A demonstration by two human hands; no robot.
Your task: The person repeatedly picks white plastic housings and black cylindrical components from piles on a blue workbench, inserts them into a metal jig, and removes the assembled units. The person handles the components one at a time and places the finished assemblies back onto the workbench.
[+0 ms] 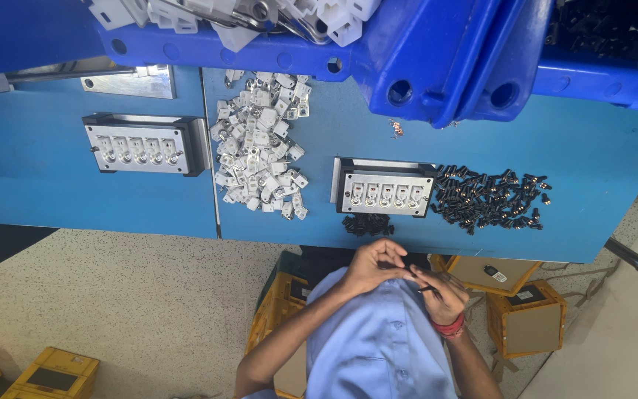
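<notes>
Small black part (427, 288) sat pinched in the fingertips of the right hand (444, 294), close to the person's chest and just on the near side of the blue table's (599, 159) edge. It was thin and dark, too small to make out its shape. The right hand, with a red band at the wrist, had its fingers closed around the part. The left hand (376, 267) was just to its left, fingers curled in tight with the tips meeting those of the right hand. Whether the left fingers also gripped the part could not be told.

Beyond the hands, on the table, a little heap of black pieces (368, 224) lay touching the near side of a metal fixture (385, 193) with a row of five sockets. A wider scatter of black pieces (490, 199) spread just right of that fixture. To the left lay a pile of white plastic pieces (261, 151), and further left a second metal fixture (142, 145) of the same kind. Blue bins (422, 55) stood along the far side. Cardboard boxes (527, 319) stood on the speckled floor to the right of the person.
</notes>
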